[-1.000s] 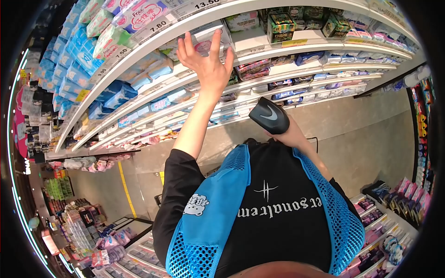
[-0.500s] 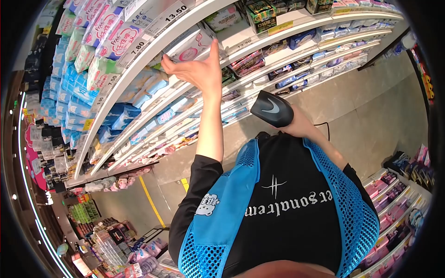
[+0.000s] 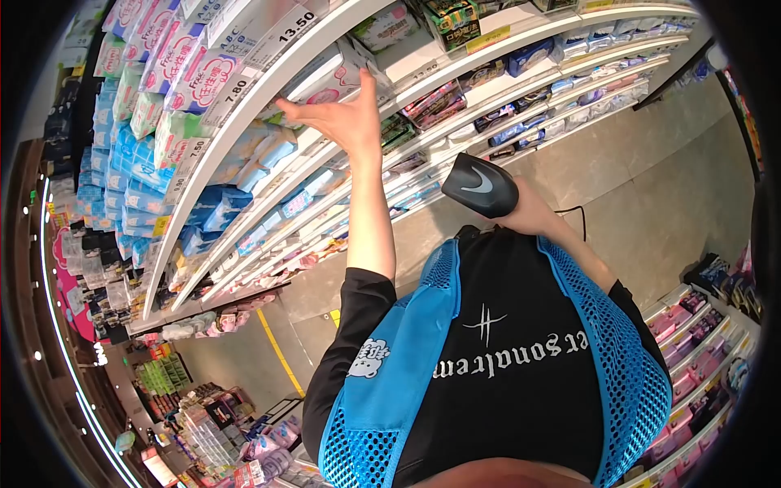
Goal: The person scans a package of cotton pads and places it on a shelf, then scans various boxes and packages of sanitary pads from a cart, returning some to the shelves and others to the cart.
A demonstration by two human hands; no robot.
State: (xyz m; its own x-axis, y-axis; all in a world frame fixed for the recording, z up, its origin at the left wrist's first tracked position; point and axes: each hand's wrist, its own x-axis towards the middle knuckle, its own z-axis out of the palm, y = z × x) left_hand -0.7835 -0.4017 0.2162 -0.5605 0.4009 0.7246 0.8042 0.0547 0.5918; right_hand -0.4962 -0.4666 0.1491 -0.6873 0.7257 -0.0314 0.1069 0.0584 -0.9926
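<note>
My left hand [image 3: 342,122] reaches into a shelf, its fingers stretched apart across the front of a white pack with pink print [image 3: 335,80]. One fingertip lies near the pack's right end and others near its left end. Lower on the right, my right hand [image 3: 525,207] is wrapped around a black handheld scanner [image 3: 480,185] with a pale swoosh mark. The scanner's head points left toward the shelves, and its handle is mostly hidden behind the fingers. A thin dark cord [image 3: 582,218] loops beside my right wrist.
White shelves [image 3: 236,122] carry price labels and many packs, blue ones [image 3: 146,154] at left. A dark green box [image 3: 451,24] stands at the top. Grey floor [image 3: 618,179] runs beyond the scanner. Pink goods fill another rack [image 3: 691,358] at lower right.
The view has shifted slightly. My left hand stays at the white pack, its fingers moved a little left in view. The scanner remains in my right hand, at nearly the same height.
</note>
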